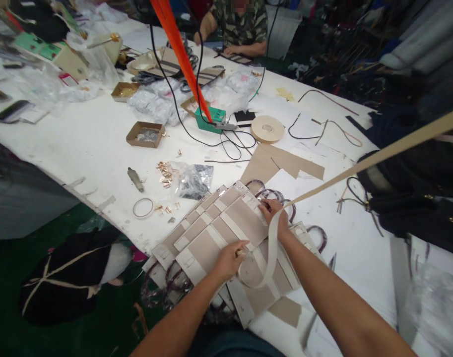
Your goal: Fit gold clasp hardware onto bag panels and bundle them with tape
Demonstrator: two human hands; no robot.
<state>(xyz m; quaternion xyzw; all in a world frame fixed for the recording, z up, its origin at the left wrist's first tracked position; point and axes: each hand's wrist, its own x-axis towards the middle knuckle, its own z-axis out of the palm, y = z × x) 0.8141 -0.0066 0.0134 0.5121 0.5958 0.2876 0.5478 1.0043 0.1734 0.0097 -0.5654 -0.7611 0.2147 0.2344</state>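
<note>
Beige bag panels (pixel 202 253) with dark patterned cord handles (pixel 317 238) lie overlapped in a stack at the table's near edge. A long cream strip of tape (pixel 273 248) comes in from the upper right, passes beside my right wrist and loops down over the panels towards my left hand. My left hand (pixel 229 260) rests over the stack, its fingers curled and pinching the tape's end. My right hand (pixel 274 214) is at the upper edge of the top panel, fingers closed; what lies between its fingertips is hidden.
Beyond the stack are a plastic bag of dark parts (pixel 194 181), loose gold-coloured pieces (pixel 165 173), a cardboard box (pixel 145 135), a tape roll (pixel 267 129) and a green box (pixel 210 119). An orange strip (pixel 181 54) and black cables hang down. A person (pixel 239 29) sits across the table.
</note>
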